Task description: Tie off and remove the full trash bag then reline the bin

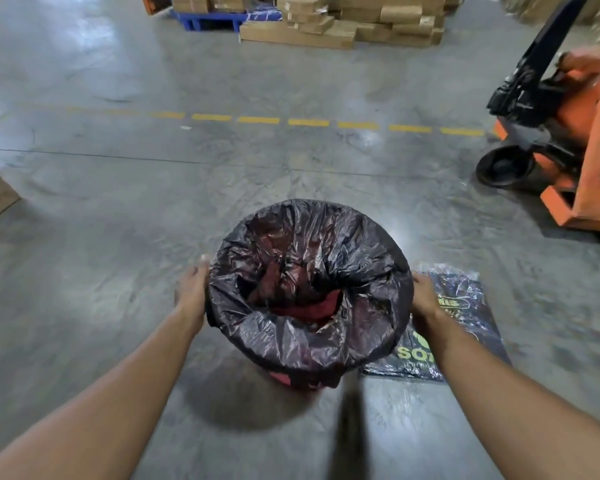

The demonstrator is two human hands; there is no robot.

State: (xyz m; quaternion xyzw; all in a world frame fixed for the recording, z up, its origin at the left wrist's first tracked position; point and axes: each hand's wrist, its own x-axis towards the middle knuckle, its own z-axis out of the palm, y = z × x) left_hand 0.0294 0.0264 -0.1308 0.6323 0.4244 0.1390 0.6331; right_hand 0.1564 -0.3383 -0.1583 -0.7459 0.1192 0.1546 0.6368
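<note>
Your two forearms are bare, no sleeves reaching into view, and your left hand (192, 295) and right hand (426, 296) wear no gloves, rings, or watch.

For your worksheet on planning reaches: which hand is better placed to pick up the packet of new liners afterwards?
Right. The right hand is at the bin's right side, directly above the liner packet on the floor; the left hand is across the bin.

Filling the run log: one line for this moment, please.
left hand on bin side | right hand on bin side | trash bag untied, in bin | spare bags pack on floor
</note>
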